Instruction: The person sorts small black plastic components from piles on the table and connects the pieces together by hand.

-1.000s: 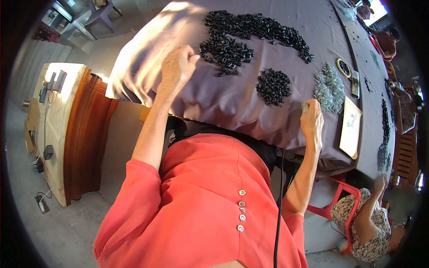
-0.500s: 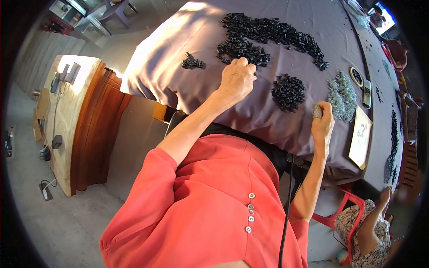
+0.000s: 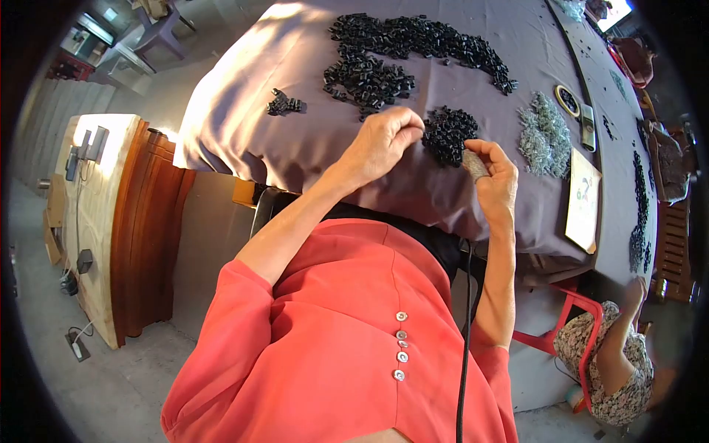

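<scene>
My left hand (image 3: 382,144) is closed, its fingertips pinched beside the left edge of a round heap of small black pieces (image 3: 449,135). What it holds is too small to make out. At the right edge of that heap is my right hand (image 3: 493,176), thumb and fingers pressed together, with a grey wrap (image 3: 475,167) on one digit; anything between the fingertips is hidden. Beyond my left hand lies a larger black heap (image 3: 373,81). A small black cluster (image 3: 284,103) lies farther left, and a pile of clear, greyish pieces (image 3: 545,136) is right of my right hand.
On the cloth-covered table (image 3: 295,151) are a tape roll (image 3: 567,101), a metal-coloured object (image 3: 588,127) and a printed card (image 3: 583,201). A wooden cabinet (image 3: 151,236) stands left. At lower right, another person (image 3: 617,354) sits by a red chair (image 3: 565,325).
My left hand has moved from the large black heap toward the round heap. My right hand has moved left to that heap's edge. The whole view has shifted slightly.
</scene>
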A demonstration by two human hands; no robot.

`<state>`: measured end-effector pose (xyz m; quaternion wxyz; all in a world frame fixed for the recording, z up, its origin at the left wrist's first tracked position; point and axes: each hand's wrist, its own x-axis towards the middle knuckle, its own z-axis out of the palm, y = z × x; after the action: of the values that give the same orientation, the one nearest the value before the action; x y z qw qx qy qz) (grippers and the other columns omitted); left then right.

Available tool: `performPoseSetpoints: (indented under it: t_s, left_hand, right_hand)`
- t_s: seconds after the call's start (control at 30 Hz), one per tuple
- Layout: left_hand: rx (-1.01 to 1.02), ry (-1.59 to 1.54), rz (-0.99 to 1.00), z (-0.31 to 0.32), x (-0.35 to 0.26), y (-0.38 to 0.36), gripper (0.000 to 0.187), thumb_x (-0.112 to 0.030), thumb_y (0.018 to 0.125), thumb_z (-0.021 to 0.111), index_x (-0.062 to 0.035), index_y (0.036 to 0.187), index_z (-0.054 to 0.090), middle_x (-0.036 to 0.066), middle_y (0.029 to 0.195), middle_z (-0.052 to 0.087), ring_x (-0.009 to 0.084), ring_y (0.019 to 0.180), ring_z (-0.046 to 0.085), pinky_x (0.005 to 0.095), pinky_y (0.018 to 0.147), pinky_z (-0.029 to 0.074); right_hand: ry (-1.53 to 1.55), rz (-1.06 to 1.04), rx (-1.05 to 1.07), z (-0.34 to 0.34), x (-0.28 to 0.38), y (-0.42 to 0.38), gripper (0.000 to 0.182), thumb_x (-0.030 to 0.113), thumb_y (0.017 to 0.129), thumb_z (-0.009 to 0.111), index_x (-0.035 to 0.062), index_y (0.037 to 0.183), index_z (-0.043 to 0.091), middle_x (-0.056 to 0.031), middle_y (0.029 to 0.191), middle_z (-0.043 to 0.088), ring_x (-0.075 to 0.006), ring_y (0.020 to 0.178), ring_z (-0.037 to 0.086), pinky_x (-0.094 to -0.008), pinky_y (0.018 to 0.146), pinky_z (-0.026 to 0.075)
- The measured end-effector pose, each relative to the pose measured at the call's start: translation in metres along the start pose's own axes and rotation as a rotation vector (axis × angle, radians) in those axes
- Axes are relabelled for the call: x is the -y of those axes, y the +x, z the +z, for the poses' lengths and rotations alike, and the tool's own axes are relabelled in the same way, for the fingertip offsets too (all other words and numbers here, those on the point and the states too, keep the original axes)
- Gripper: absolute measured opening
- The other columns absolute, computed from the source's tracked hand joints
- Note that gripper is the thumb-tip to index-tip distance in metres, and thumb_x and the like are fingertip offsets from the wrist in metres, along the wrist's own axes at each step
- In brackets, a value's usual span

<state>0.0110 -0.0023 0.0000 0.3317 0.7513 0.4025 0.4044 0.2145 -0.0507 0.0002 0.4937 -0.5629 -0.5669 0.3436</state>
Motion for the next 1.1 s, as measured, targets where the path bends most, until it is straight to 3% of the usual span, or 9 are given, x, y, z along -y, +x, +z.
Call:
performPoseSetpoints:
  t_s: [0.03, 0.07, 0.17, 0.33, 0.47, 0.7, 0.9, 1.1]
  left_hand:
    - [0.082, -0.201, -0.111, 0.002, -0.004, -0.006, 0.009, -0.006, 0.082, 0.057, -0.0031, 0.091, 0.059, 0.0, 0.075, 0.056, 0.0096, 0.068, 0.052, 0.0252, 0.063, 0.044]
    - [0.062, -0.209, -0.085, 0.007, -0.006, -0.011, 0.013, -0.006, 0.084, 0.056, -0.0017, 0.096, 0.06, -0.002, 0.073, 0.057, 0.0043, 0.065, 0.048, 0.0208, 0.06, 0.043]
    - [0.086, -0.309, -0.136, 0.015, -0.008, -0.018, 0.014, -0.005, 0.083, 0.057, -0.0016, 0.097, 0.06, -0.001, 0.074, 0.058, 0.005, 0.067, 0.05, 0.0209, 0.062, 0.043]
    - [0.081, -0.316, -0.085, 0.018, -0.014, -0.019, 0.015, 0.001, 0.081, 0.057, -0.0001, 0.095, 0.061, 0.001, 0.08, 0.058, 0.0063, 0.07, 0.052, 0.0225, 0.065, 0.045]
    - [0.084, -0.247, -0.03, 0.018, -0.015, -0.018, 0.016, 0.004, 0.078, 0.059, 0.0002, 0.093, 0.061, 0.003, 0.081, 0.058, 0.0098, 0.072, 0.054, 0.0237, 0.067, 0.045]
    - [0.075, -0.138, 0.064, 0.022, -0.014, -0.02, 0.017, 0.004, 0.076, 0.059, 0.0002, 0.092, 0.061, 0.005, 0.079, 0.057, 0.0115, 0.072, 0.056, 0.0243, 0.067, 0.045]
    - [0.106, -0.352, -0.133, 0.025, -0.01, -0.023, 0.017, 0.005, 0.078, 0.057, 0.0006, 0.094, 0.061, 0.002, 0.078, 0.055, 0.0088, 0.068, 0.054, 0.0229, 0.064, 0.046]
    - [0.11, -0.314, -0.094, 0.025, -0.009, -0.024, 0.016, 0.005, 0.077, 0.057, 0.0006, 0.092, 0.061, 0.002, 0.078, 0.056, 0.0088, 0.069, 0.054, 0.0228, 0.064, 0.045]
  right_hand:
    - [0.083, 0.036, 0.004, 0.005, 0.008, -0.002, 0.019, -0.005, 0.079, 0.057, 0.0021, 0.096, 0.061, -0.0023, 0.079, 0.061, -0.0069, 0.073, 0.054, -0.0207, 0.069, 0.043]
    - [0.066, 0.026, 0.027, 0.007, 0.012, -0.004, 0.017, -0.003, 0.08, 0.059, 0.0024, 0.096, 0.061, -0.0007, 0.081, 0.061, -0.0053, 0.074, 0.053, -0.0197, 0.069, 0.043]
    - [0.082, -0.011, 0.074, 0.014, 0.02, -0.009, 0.017, -0.004, 0.08, 0.058, 0.0024, 0.096, 0.061, -0.0008, 0.08, 0.061, -0.0055, 0.075, 0.054, -0.0205, 0.069, 0.044]
    - [-0.106, -0.134, 0.081, 0.017, 0.028, -0.012, 0.032, -0.014, 0.068, 0.051, 0.0, 0.095, 0.059, -0.0095, 0.083, 0.061, -0.0159, 0.077, 0.06, -0.0249, 0.072, 0.046]
    - [-0.053, -0.061, 0.12, 0.019, 0.034, -0.015, 0.033, -0.014, 0.069, 0.051, 0.0007, 0.098, 0.056, -0.0097, 0.084, 0.061, -0.0157, 0.079, 0.059, -0.0262, 0.073, 0.046]
    - [-0.173, -0.107, 0.13, 0.017, 0.041, -0.015, 0.03, -0.012, 0.07, 0.053, 0.001, 0.098, 0.055, -0.0115, 0.084, 0.061, -0.0198, 0.08, 0.06, -0.0283, 0.074, 0.046]
    - [-0.215, -0.108, 0.148, 0.016, 0.041, -0.015, 0.031, -0.012, 0.069, 0.052, 0.0013, 0.096, 0.055, -0.0114, 0.083, 0.06, -0.0213, 0.078, 0.059, -0.0293, 0.072, 0.046]
    - [-0.26, -0.131, 0.178, 0.016, 0.043, -0.015, 0.03, -0.011, 0.068, 0.052, 0.001, 0.095, 0.055, -0.012, 0.081, 0.059, -0.0222, 0.075, 0.058, -0.0299, 0.069, 0.046]
